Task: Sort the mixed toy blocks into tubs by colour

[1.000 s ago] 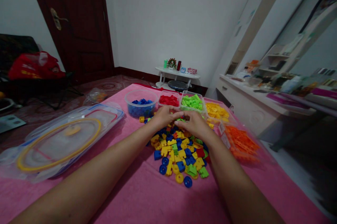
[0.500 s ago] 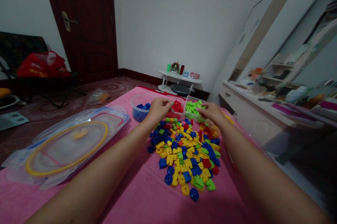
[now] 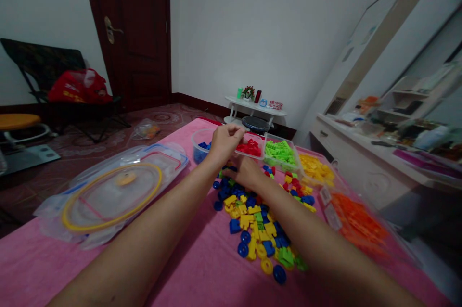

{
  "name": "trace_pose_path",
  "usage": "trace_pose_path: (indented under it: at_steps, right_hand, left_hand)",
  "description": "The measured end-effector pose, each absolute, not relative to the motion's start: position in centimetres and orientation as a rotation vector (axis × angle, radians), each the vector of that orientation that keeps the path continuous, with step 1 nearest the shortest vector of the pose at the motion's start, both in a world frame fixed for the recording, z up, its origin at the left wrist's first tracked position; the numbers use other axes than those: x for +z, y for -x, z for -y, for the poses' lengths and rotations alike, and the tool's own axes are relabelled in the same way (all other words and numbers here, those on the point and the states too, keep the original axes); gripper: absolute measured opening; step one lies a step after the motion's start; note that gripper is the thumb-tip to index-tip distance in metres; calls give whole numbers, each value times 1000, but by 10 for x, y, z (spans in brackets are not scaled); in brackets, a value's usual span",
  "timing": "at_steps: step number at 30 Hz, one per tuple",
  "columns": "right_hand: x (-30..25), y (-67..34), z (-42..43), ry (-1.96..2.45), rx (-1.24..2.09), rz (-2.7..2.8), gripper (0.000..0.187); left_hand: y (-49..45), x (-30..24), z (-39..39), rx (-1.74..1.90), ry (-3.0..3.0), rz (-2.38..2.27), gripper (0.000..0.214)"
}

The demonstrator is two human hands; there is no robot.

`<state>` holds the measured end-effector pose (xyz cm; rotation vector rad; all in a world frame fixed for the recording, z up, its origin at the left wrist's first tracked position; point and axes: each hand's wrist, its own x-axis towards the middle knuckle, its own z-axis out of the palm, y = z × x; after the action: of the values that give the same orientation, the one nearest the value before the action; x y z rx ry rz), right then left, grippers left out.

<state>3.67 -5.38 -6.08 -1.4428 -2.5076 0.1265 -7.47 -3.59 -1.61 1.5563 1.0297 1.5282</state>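
A pile of mixed red, blue, yellow and green plastic bricks point(image 3: 263, 220) lies on the pink cloth point(image 3: 202, 268). My left hand point(image 3: 224, 141) hovers above the red-brick tub point(image 3: 250, 146), thumb and fingers pinched together; what they hold is too small to see. My right hand point(image 3: 242, 174) rests low on the far left part of the pile, knuckles up, fingers curled among the blue bricks and hidden. A round tub of blue bricks point(image 3: 199, 146) sits just behind my left hand.
Tubs of green bricks point(image 3: 279, 153) and yellow bricks point(image 3: 315, 167) and a bag of orange pieces point(image 3: 355, 223) line the right side. A clear bag of lids point(image 3: 111, 194) lies at left. Beyond stand a small white table point(image 3: 254, 107), a door and a dresser.
My left hand lifted over the red-brick tub. My right hand came back from the green tub and dropped onto the pile's left side. The view shifted left.
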Motion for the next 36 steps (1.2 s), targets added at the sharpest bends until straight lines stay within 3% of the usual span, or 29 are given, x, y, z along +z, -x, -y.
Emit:
trace_pose_path:
  at_steps: [6,10,15,19,27,32,36]
  right_hand:
    - [-59,-36,50,1488,89,2524,31]
    - [-41,-27,57,1497,-126,2546,38]
    - [-55,5,68,1158,-252,2664,30]
    - [-73,13,74,959,-210,2819,39]
    - [-38,-36,94,1491,-241,2794,43]
    - [-29,-91,110,1723,-124,2636,25]
    - [-32,-118,124,1823,58,2438,17]
  left_hand:
    - [79,-12,38,1569,-1522,-1009,27]
    - [79,-10,39,1573,-1518,-1023,26]
    - [77,-10,39,1583,-1514,-1011,27]
    - [77,-11,38,1563,-1520,-1021,27]
    - [76,-22,32,1543,-1747,-1059,26]
    - [75,-31,30,1338,-1992,-1181,27]
    - [78,-35,34,782,-2311,-1326,21]
